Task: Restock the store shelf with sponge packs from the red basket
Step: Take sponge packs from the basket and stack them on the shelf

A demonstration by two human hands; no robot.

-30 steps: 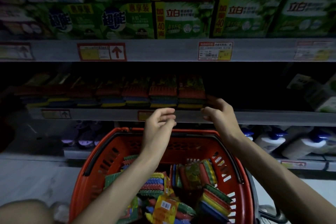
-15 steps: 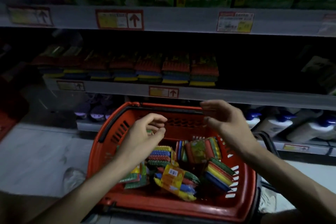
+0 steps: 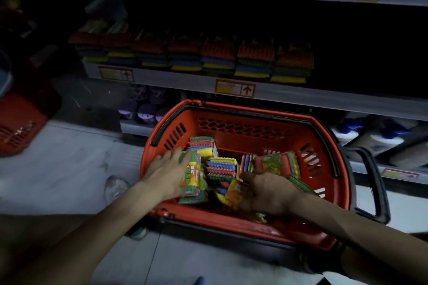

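Both hands are in the red basket [image 3: 328, 187]: left hand [image 3: 165, 174] fingers spread flat against an orange-labelled sponge pack [image 3: 193, 178], right hand [image 3: 269, 192] fingers curled on a yellow pack [image 3: 232, 193]; label writing unreadable.

dim shop aisle, price tags [image 3: 235, 88] on stocked shelves [image 3: 324, 97], red basket [image 3: 243, 127]

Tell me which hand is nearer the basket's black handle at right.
Right. The right hand lies inside the red basket, toward the black handle; the left hand is at the opposite wall.

Dim overall — shelf recesses [image 3: 347, 48] sink into black, floor [image 3: 69, 176] brighter; edges bend and blur — wide-angle distortion.
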